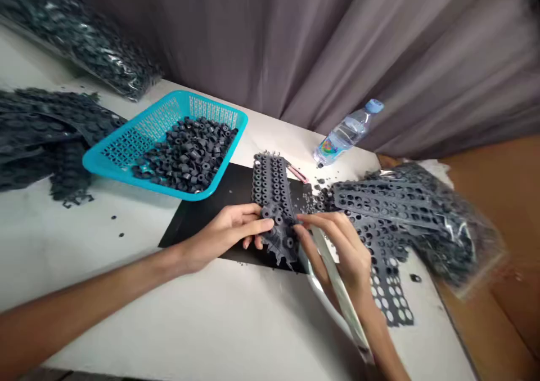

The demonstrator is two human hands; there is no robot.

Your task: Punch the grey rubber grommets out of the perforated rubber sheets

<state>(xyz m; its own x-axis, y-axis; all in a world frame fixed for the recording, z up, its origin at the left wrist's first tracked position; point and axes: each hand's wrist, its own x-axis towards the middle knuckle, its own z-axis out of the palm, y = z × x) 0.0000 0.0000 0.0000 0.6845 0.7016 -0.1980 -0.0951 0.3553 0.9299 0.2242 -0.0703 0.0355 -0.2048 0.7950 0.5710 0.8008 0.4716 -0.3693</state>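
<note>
A dark grey rubber sheet (272,192) studded with small ring-shaped parts lies on a black mat (211,212). My left hand (223,232) presses and pinches the sheet's near end, fingers closed on it. My right hand (337,249) grips a long flat silvery tool (337,282), its tip at the sheet's near edge. A turquoise basket (126,150) at the left holds many loose grey rings (185,153).
Emptied grey sheets with holes (379,212) pile at the right, partly in a clear bag (459,240). More sheets (37,139) heap at the far left, beside a bagged lot (84,37). A water bottle (346,133) lies by the curtain. Table edge runs along the right.
</note>
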